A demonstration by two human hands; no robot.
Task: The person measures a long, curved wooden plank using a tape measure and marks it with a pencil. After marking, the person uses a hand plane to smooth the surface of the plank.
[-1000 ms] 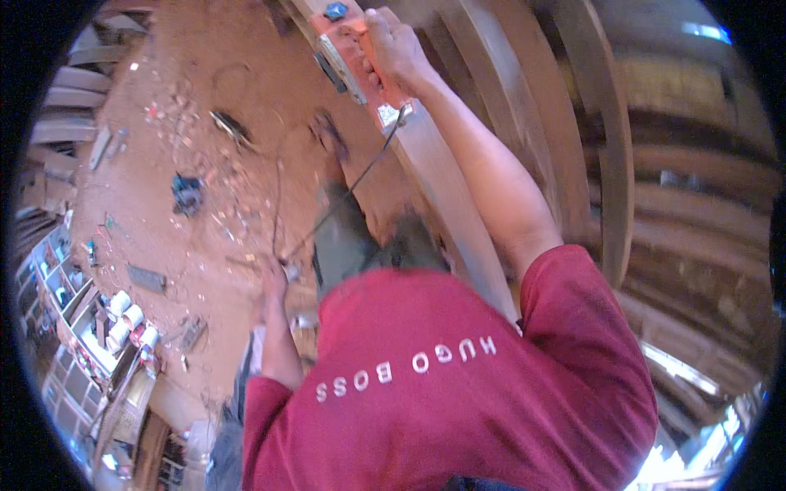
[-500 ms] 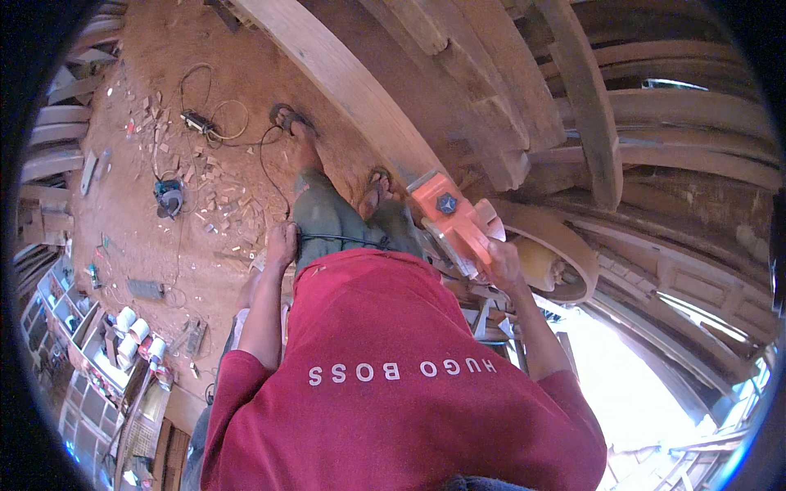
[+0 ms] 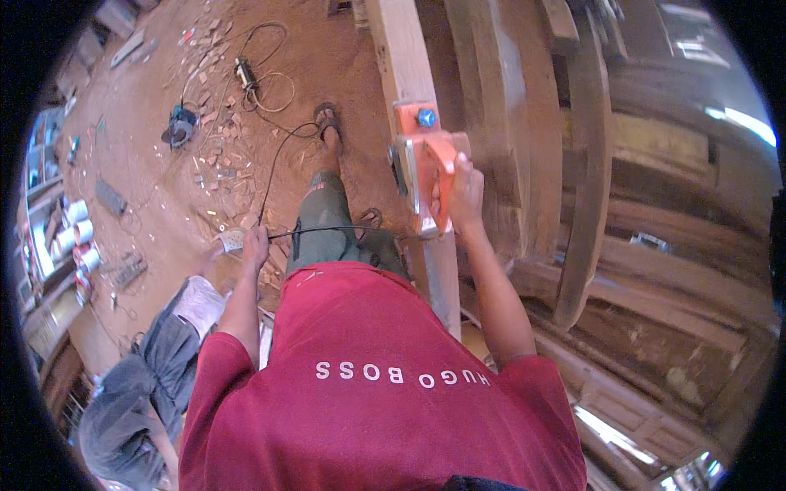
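My right hand [image 3: 466,196] is wrapped round the handle of an orange electric planer [image 3: 426,168] with a blue front knob. The planer sits on top of a long wooden beam [image 3: 407,57] that runs away from me, right of my legs. My left hand [image 3: 256,244] is closed on a black power cord [image 3: 327,230], which stretches across my thighs toward the planer. From that hand the cord also runs forward over the floor, past my foot.
Wood chips [image 3: 217,155] litter the earth floor. A teal power tool [image 3: 179,126] and an extension socket [image 3: 245,74] lie ahead. Another person in dark clothes [image 3: 139,385] is low at the left. Stacked timber [image 3: 585,164] fills the right; white cans [image 3: 75,225] stand far left.
The planer and my right hand have moved forward along the beam. My view has swung to the right, and the other person at the left shows more. My left hand still grips the cord.
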